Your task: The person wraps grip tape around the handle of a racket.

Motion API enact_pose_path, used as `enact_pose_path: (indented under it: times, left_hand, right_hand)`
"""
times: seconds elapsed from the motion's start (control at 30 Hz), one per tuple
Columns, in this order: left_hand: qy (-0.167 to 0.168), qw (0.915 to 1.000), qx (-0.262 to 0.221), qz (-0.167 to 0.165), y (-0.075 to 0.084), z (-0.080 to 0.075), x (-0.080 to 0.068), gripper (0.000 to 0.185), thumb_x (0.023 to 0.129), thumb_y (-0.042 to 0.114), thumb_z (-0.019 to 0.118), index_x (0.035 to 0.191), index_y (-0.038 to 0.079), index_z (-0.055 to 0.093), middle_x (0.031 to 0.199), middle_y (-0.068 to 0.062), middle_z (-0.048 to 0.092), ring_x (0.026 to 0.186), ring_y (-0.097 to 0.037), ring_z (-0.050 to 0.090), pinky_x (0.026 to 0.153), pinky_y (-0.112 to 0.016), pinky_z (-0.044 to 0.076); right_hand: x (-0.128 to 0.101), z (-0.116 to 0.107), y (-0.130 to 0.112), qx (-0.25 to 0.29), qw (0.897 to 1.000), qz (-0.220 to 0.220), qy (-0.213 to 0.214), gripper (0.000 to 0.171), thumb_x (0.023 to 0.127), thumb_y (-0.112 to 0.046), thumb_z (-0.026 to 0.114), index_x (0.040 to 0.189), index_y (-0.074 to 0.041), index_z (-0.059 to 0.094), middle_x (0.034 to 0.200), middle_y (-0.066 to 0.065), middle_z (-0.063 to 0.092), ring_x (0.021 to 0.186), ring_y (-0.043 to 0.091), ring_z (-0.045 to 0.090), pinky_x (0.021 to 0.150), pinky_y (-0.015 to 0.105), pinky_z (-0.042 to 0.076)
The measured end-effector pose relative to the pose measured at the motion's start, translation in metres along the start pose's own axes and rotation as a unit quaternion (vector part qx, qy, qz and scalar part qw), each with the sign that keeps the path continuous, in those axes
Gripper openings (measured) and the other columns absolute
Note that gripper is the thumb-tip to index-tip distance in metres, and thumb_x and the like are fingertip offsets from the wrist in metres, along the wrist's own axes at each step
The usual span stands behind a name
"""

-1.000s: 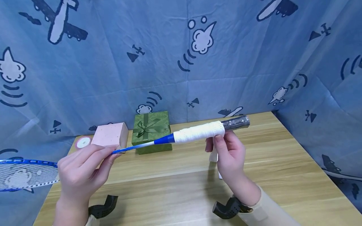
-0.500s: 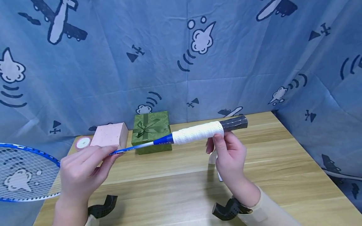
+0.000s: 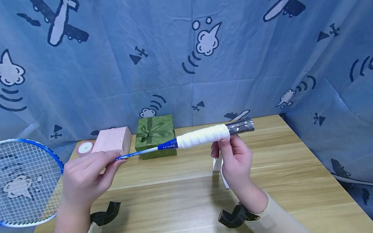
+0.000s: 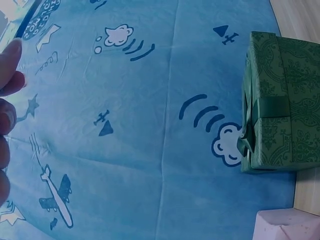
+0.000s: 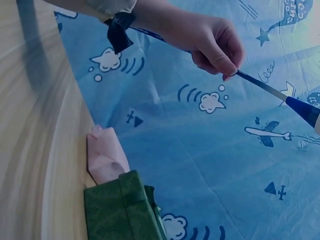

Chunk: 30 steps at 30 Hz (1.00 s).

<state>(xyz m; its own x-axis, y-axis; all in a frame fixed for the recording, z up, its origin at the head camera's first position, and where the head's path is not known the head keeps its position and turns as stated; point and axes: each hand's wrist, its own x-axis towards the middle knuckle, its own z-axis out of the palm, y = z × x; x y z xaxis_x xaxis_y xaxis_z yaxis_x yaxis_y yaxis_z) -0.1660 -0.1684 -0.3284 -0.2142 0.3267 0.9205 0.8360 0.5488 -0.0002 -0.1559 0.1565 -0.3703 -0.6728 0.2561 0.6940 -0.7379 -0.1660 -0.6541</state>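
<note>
A blue badminton racket is held level above the wooden table (image 3: 291, 181). My left hand (image 3: 87, 171) pinches its thin blue shaft (image 3: 137, 153); the same pinch shows in the right wrist view (image 5: 220, 50). The strung head (image 3: 23, 181) sticks out at far left. My right hand (image 3: 234, 158) grips the handle where the white grip tape (image 3: 202, 137) ends, thumb on the wrap's edge, with a loose strip of tape (image 3: 218, 165) hanging under the palm. The dark bare butt of the handle (image 3: 240, 126) pokes out to the right. In the left wrist view only fingertips (image 4: 10, 65) show.
At the back of the table stand a green gift box with a bow (image 3: 155, 136), a pink block (image 3: 112, 140) and a small roll of pink ribbon (image 3: 84, 148). Blue cartoon-print cloth (image 3: 186, 58) hangs behind and on both sides. Black wrist mounts (image 3: 236, 215) sit near the front edge.
The racket has rolled about its shaft: the strung head, edge-on a second ago, now faces me broadly. Both hands stay in place and the handle has drifted slightly left.
</note>
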Motion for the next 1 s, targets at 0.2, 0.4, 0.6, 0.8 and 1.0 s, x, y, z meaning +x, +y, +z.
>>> enact_pose_path:
  times: [0.2, 0.4, 0.6, 0.8, 1.0]
  left_hand:
    - [-0.003, 0.9994, 0.031, -0.015, 0.0, 0.0, -0.001, 0.042, 0.104, 0.037, 0.064, 0.08, 0.003, 0.075, 0.062, 0.001, 0.061, 0.049, -0.007, 0.04, 0.044, -0.02, 0.029]
    - [0.12, 0.9907, 0.064, -0.004, -0.003, 0.011, -0.003, 0.037, 0.099, 0.027, 0.071, 0.074, 0.001, 0.077, 0.063, -0.01, 0.066, 0.047, -0.028, 0.051, 0.05, -0.035, 0.038]
    - [0.167, 0.9836, 0.068, -0.003, -0.005, 0.014, -0.005, 0.031, 0.096, 0.023, 0.073, 0.075, 0.001, 0.079, 0.061, -0.011, 0.067, 0.047, -0.031, 0.051, 0.052, -0.035, 0.036]
    - [0.107, 0.9926, 0.058, 0.01, -0.004, 0.009, -0.005, 0.039, 0.1, 0.029, 0.069, 0.076, -0.001, 0.077, 0.063, -0.01, 0.068, 0.045, -0.026, 0.053, 0.047, -0.032, 0.037]
    - [0.042, 0.9971, 0.064, 0.007, -0.001, 0.003, -0.003, 0.043, 0.102, 0.031, 0.065, 0.075, -0.001, 0.075, 0.063, -0.007, 0.065, 0.042, -0.019, 0.044, 0.039, -0.028, 0.031]
  right_hand:
    - [-0.001, -0.001, -0.001, -0.018, 0.999, 0.025, 0.01, 0.023, 0.106, -0.001, 0.05, 0.091, 0.016, 0.054, 0.075, 0.005, 0.062, 0.06, 0.015, 0.054, 0.053, 0.025, 0.047]
    - [-0.001, -0.001, -0.001, -0.033, 0.998, 0.049, 0.015, 0.027, 0.106, -0.006, 0.055, 0.091, 0.017, 0.053, 0.073, 0.005, 0.061, 0.059, 0.015, 0.054, 0.052, 0.023, 0.047]
    - [-0.001, -0.002, -0.001, -0.036, 0.998, 0.049, 0.005, 0.02, 0.104, 0.0, 0.056, 0.093, 0.018, 0.053, 0.072, 0.005, 0.061, 0.055, 0.014, 0.056, 0.051, 0.021, 0.045]
    - [0.001, -0.003, -0.002, -0.047, 0.998, 0.045, 0.009, 0.024, 0.104, -0.001, 0.057, 0.088, 0.016, 0.053, 0.071, 0.005, 0.061, 0.054, 0.013, 0.057, 0.05, 0.021, 0.045]
    - [0.002, -0.003, -0.001, -0.033, 0.998, 0.054, 0.02, 0.023, 0.102, 0.004, 0.057, 0.083, 0.016, 0.053, 0.068, 0.005, 0.062, 0.051, 0.013, 0.056, 0.048, 0.02, 0.047]
